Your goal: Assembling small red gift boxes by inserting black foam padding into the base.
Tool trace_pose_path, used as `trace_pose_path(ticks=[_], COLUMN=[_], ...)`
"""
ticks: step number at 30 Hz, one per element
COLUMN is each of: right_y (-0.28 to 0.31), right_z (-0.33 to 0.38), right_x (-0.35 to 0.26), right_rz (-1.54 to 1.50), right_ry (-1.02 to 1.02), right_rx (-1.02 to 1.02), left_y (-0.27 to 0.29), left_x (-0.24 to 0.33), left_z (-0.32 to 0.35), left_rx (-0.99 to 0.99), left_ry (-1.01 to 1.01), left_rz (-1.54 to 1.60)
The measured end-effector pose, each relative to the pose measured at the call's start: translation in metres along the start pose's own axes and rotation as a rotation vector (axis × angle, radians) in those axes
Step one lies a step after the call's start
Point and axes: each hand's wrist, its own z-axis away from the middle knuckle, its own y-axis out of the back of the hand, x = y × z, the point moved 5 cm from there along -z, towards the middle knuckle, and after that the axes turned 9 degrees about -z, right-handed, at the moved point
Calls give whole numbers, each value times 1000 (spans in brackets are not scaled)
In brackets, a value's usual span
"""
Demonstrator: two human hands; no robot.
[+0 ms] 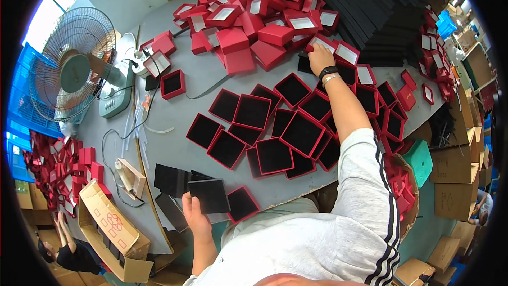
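Observation:
My left hand (196,216) is at the table's near edge, closed on a black square pad (210,195) with its thumb on top. More black sheets (172,179) lie just beyond it, and a red box with a black inside (243,204) sits to its right. My right arm stretches far across the table. My right hand (321,59), with a dark band at the wrist, has its fingers closed on the edge of a red box with a white inside (326,42). Its fingertips are partly hidden. Several black-lined red boxes (252,111) are spread between my hands.
A heap of red boxes (238,39) covers the far table, beside a tall stack of black sheets (370,8). On the left are a fan (74,71), cables, a glue gun (125,176) and an open carton (108,222). A green stool (418,163) stands right. Another person is at lower left.

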Motion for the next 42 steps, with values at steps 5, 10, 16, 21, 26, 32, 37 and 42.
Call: trace_pose_path(ticks=[5,10,16,21,26,32,37,42], right_y=[126,260,266,277,244,253,248,212], right_z=[42,178,284,312,320,334,346,355], right_x=[-22,-161,-246,-245,-221,-232,-235,-225], right_rz=[-477,-901,-808,-1401,-1710,-1170,-1133,-1815], right_ry=[87,826,1052,977,-113,224,281,-165], right_rx=[465,127,-65,-183,-191,91,244,36], left_y=[1,-25,-94,-79,-77,-78,-88,-90], left_x=[11,3,27,18,23,13,11,22], left_z=[3,11,57,70,92,105,120,115], left_rx=[162,-118,-553,-316,-308,-482,-565,-561], left_ry=[-168,-67,134,230,120,-4,124,19], left_rz=[-116,-237,303,285,159,-128,-39,-176])
